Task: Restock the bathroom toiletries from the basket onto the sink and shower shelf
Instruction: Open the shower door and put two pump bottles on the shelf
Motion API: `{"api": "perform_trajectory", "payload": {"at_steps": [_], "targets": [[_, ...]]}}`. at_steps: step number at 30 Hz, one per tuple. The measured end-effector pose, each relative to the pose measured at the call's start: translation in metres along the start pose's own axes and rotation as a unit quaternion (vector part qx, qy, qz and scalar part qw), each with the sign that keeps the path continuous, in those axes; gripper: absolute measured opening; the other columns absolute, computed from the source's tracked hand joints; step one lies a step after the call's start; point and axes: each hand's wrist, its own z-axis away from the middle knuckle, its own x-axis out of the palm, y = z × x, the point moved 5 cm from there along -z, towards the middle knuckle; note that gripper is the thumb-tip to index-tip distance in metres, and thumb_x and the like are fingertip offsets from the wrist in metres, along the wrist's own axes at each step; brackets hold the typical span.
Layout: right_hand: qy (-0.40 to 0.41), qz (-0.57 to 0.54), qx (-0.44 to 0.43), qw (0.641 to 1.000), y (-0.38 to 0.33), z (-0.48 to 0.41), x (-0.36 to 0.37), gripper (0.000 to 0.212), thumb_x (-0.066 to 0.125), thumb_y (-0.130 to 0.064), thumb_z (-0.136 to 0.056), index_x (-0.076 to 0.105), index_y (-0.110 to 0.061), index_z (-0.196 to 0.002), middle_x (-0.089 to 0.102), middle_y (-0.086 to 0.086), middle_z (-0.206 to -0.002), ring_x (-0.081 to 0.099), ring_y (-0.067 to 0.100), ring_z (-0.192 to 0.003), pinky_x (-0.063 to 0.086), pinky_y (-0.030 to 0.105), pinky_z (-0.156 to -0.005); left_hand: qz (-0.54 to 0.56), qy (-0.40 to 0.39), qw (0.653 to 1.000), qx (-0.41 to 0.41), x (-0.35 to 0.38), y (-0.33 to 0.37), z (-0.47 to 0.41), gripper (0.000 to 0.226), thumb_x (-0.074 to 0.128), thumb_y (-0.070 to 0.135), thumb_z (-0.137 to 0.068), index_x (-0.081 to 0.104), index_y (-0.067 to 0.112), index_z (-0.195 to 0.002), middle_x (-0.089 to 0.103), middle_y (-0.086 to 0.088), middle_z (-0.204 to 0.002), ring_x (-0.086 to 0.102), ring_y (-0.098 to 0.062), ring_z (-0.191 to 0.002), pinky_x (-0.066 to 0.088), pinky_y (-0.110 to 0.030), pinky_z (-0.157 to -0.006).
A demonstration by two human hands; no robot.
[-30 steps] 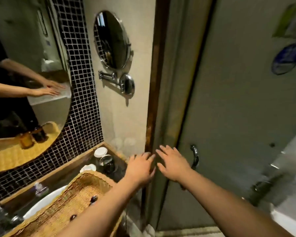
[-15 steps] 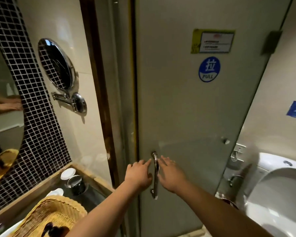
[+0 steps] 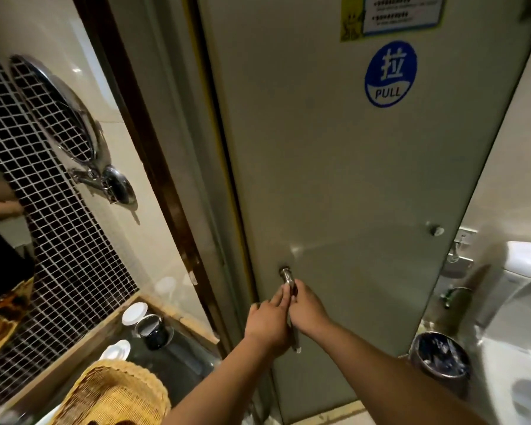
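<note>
My right hand (image 3: 308, 311) is closed around the vertical metal door handle (image 3: 286, 275) of a frosted glass door (image 3: 350, 185). Just left of the handle, my left hand (image 3: 269, 322) lies with its fingers stretched out against the bar and holds nothing. The woven wicker basket (image 3: 114, 391) sits at the bottom left on the sink counter; its contents are hidden from this angle. The shower shelf is not in view.
A dark cup (image 3: 151, 328) and a white lid (image 3: 134, 313) stand on the counter's back corner. A round swivel mirror (image 3: 59, 115) juts from the left wall. A blue PULL sticker (image 3: 390, 73) marks the door. A metal waste bin (image 3: 442, 360) and toilet (image 3: 518, 348) are at the right.
The view has swung right and closer to the door. Both hands have moved from the door frame onto the handle, and my right hand has closed around it.
</note>
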Motion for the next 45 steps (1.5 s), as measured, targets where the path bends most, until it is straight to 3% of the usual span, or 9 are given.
{"api": "perform_trajectory", "payload": {"at_steps": [6, 10, 14, 23, 28, 34, 38, 41, 45], "targets": [[-0.02, -0.012, 0.007, 1.0, 0.0, -0.003, 0.001, 0.021, 0.049, -0.03, -0.096, 0.057, -0.021, -0.113, 0.065, 0.005, -0.107, 0.062, 0.026, -0.099, 0.05, 0.034, -0.084, 0.001, 0.027, 1.0, 0.009, 0.004, -0.01, 0.004, 0.096, 0.057, 0.025, -0.087, -0.008, 0.029, -0.158, -0.004, 0.009, -0.166, 0.011, -0.018, -0.152, 0.02, -0.041, -0.12], [0.014, 0.005, -0.012, 1.0, 0.0, 0.012, 0.004, 0.048, 0.054, -0.02, -0.093, 0.046, -0.022, -0.14, 0.056, 0.006, -0.136, 0.055, 0.027, -0.124, 0.045, 0.034, -0.101, -0.058, 0.064, 0.995, 0.045, -0.001, -0.013, 0.007, 0.09, 0.054, 0.031, -0.088, -0.003, 0.031, -0.158, -0.009, 0.008, -0.166, -0.007, -0.02, -0.153, 0.01, -0.043, -0.122], [0.075, 0.091, -0.052, 0.992, 0.002, 0.04, 0.005, 0.075, 0.052, -0.015, -0.098, 0.012, -0.032, -0.159, 0.047, 0.005, -0.146, 0.049, 0.023, -0.13, 0.045, 0.033, -0.102, -0.112, 0.098, 0.986, 0.081, -0.005, -0.014, 0.018, 0.084, 0.05, 0.027, -0.091, 0.002, 0.029, -0.159, -0.012, 0.004, -0.165, -0.019, -0.02, -0.15, 0.001, -0.048, -0.122], [0.137, 0.326, -0.089, 0.931, 0.036, 0.119, -0.002, 0.1, 0.065, -0.014, -0.089, -0.004, -0.032, -0.158, 0.042, 0.014, -0.14, 0.048, 0.03, -0.122, 0.044, 0.035, -0.101, -0.209, 0.142, 0.941, 0.226, 0.017, 0.003, 0.066, 0.081, 0.043, 0.025, -0.088, 0.004, 0.02, -0.159, -0.013, -0.001, -0.165, -0.025, -0.021, -0.149, -0.018, -0.054, -0.115], [0.101, 0.409, -0.117, 0.899, 0.058, 0.152, -0.017, 0.125, 0.082, -0.033, -0.074, -0.011, -0.021, -0.156, -0.028, 0.003, -0.163, -0.021, 0.031, -0.15, -0.001, 0.044, -0.121, -0.178, 0.245, 0.9, 0.315, 0.014, 0.016, 0.094, 0.085, 0.049, 0.032, -0.078, 0.022, 0.018, -0.158, -0.007, -0.006, -0.167, -0.003, -0.025, -0.153, 0.001, -0.049, -0.122], [0.066, 0.587, -0.083, 0.802, 0.071, 0.179, -0.046, 0.08, 0.058, -0.039, -0.089, 0.023, -0.019, -0.158, -0.014, 0.003, -0.166, -0.044, 0.031, -0.139, -0.034, 0.05, -0.106, -0.154, 0.309, 0.873, 0.344, -0.005, 0.034, 0.111, 0.068, 0.048, 0.04, -0.086, 0.043, 0.013, -0.148, 0.013, -0.016, -0.162, -0.003, -0.028, -0.153, 0.001, -0.046, -0.124], [0.055, 0.625, -0.074, 0.775, 0.075, 0.201, -0.056, 0.092, 0.059, -0.032, -0.092, -0.001, -0.02, -0.16, -0.021, 0.003, -0.165, -0.037, 0.028, -0.143, -0.027, 0.044, -0.111, -0.056, 0.353, 0.866, 0.348, -0.018, 0.051, 0.121, 0.084, 0.044, 0.042, -0.09, 0.001, 0.015, -0.158, 0.026, -0.031, -0.153, -0.008, -0.031, -0.152, -0.001, -0.044, -0.123], [0.039, 0.699, -0.073, 0.711, 0.069, 0.218, -0.059, 0.049, 0.045, -0.028, -0.1, 0.04, -0.028, -0.149, 0.015, 0.0, -0.166, -0.024, 0.029, -0.149, -0.012, 0.046, -0.119, 0.024, 0.38, 0.851, 0.362, -0.039, 0.054, 0.124, 0.099, 0.054, 0.039, -0.088, -0.012, 0.009, -0.156, -0.003, -0.03, -0.161, -0.006, -0.036, -0.151, 0.008, -0.049, -0.123], [0.057, 0.759, -0.06, 0.645, 0.072, 0.228, -0.058, 0.045, 0.034, -0.022, -0.103, 0.04, -0.019, -0.148, 0.026, 0.004, -0.162, -0.008, 0.028, -0.153, -0.008, 0.045, -0.12, 0.066, 0.285, 0.872, 0.392, -0.049, 0.063, 0.137, 0.126, 0.078, 0.032, -0.078, -0.018, 0.003, -0.153, -0.023, -0.028, -0.158, 0.007, -0.047, -0.148, 0.036, -0.056, -0.112]]}}
